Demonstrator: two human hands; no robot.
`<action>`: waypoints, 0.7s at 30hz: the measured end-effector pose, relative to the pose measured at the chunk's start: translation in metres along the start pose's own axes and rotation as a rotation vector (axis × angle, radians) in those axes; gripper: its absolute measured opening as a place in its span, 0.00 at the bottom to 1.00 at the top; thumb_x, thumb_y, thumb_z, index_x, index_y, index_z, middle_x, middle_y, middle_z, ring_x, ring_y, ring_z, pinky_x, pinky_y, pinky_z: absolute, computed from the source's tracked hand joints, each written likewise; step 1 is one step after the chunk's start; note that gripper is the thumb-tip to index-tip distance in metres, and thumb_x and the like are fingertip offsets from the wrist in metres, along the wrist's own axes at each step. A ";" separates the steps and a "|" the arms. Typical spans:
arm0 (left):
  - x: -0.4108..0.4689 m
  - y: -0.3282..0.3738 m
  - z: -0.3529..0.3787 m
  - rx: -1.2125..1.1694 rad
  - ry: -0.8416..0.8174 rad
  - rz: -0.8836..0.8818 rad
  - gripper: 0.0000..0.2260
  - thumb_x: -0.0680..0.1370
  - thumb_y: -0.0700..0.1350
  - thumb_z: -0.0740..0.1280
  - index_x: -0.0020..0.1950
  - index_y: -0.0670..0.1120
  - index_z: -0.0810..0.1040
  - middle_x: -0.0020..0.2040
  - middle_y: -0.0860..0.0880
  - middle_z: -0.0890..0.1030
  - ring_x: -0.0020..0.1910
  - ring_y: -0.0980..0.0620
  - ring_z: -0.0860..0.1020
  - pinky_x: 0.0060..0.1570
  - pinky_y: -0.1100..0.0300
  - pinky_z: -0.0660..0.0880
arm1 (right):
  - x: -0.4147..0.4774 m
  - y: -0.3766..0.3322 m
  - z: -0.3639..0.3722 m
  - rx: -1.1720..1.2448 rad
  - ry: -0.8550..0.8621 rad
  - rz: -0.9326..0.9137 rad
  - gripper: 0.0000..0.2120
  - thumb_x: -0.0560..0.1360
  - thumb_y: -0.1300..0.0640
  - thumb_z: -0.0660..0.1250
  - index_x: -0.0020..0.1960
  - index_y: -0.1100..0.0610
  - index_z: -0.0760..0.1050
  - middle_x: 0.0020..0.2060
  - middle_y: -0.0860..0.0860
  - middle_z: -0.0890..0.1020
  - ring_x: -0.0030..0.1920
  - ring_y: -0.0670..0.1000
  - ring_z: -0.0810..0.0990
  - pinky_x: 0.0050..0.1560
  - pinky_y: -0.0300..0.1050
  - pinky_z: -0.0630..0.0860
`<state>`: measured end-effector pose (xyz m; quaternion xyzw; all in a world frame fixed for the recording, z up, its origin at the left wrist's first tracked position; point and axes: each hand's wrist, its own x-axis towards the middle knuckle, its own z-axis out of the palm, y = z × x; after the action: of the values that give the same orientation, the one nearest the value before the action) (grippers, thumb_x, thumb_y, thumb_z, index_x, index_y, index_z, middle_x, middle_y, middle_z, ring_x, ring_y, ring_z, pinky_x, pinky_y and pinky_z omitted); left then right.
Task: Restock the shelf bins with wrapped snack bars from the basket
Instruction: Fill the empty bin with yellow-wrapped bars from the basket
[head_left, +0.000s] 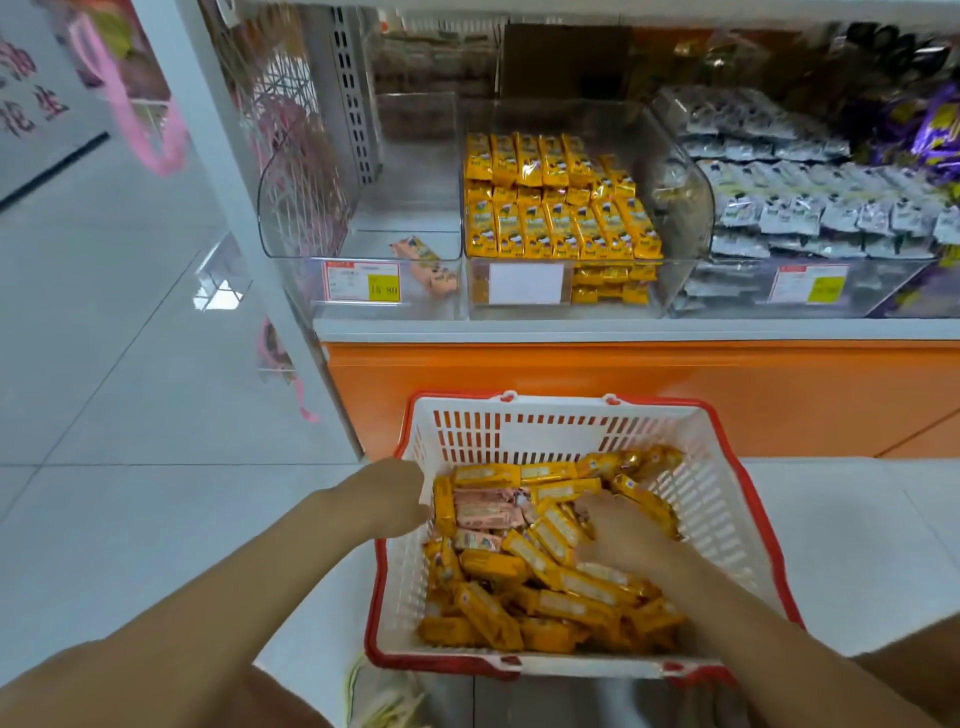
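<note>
The right hand's fingers (592, 506) are spread and pushed down into the pile of yellow snack bars (519, 613). They touch the wrappers, but blur hides whether they have closed on any bar. The right hand (623, 535) reaches in over the near right side of the basket, with bars lying all around and under it. The left hand (397, 493) is at the basket's left rim, fingers curled over the edge and holding it, just beside the few pink snack bars (483, 512) lying near that wall. Above stands the white shelf (571, 330) on an orange base (623, 384). It carries three clear bins side by side. The right bin (748, 296) is heaped with silver-grey packets (779, 208), the middle bin (685, 208) is stacked in rows with yellow bars (561, 208), and the left bin (311, 218) holds only a few pink-orange bars (421, 257) near its front right corner. The white basket (550, 431) with a red rim sits below the shelf, in front of the middle bin. A red-and-yellow price tag (361, 280) sits on the left bin's front.
</note>
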<state>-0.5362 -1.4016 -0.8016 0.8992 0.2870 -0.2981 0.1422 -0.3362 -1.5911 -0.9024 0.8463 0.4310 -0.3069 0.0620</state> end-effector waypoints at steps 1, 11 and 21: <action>-0.001 -0.002 0.005 0.011 -0.044 -0.005 0.21 0.82 0.52 0.57 0.68 0.40 0.69 0.66 0.42 0.73 0.63 0.46 0.73 0.60 0.56 0.70 | 0.002 0.006 0.016 -0.018 -0.017 0.043 0.37 0.72 0.42 0.70 0.73 0.56 0.60 0.70 0.55 0.67 0.67 0.58 0.68 0.63 0.52 0.70; 0.004 0.006 0.012 0.018 -0.090 0.001 0.15 0.82 0.49 0.57 0.59 0.38 0.73 0.46 0.47 0.71 0.45 0.51 0.71 0.44 0.61 0.67 | 0.011 0.011 0.068 -0.127 0.053 0.101 0.42 0.72 0.38 0.67 0.76 0.57 0.54 0.72 0.56 0.63 0.70 0.57 0.64 0.66 0.49 0.67; 0.012 0.009 0.006 0.068 -0.064 0.010 0.14 0.83 0.48 0.56 0.57 0.38 0.74 0.34 0.51 0.67 0.42 0.51 0.72 0.42 0.62 0.68 | 0.009 0.029 0.079 -0.099 0.125 0.225 0.35 0.75 0.50 0.69 0.74 0.58 0.54 0.69 0.57 0.67 0.66 0.56 0.70 0.62 0.47 0.73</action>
<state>-0.5252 -1.4060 -0.8129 0.8949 0.2677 -0.3355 0.1223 -0.3466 -1.6318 -0.9754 0.9026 0.3511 -0.2232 0.1109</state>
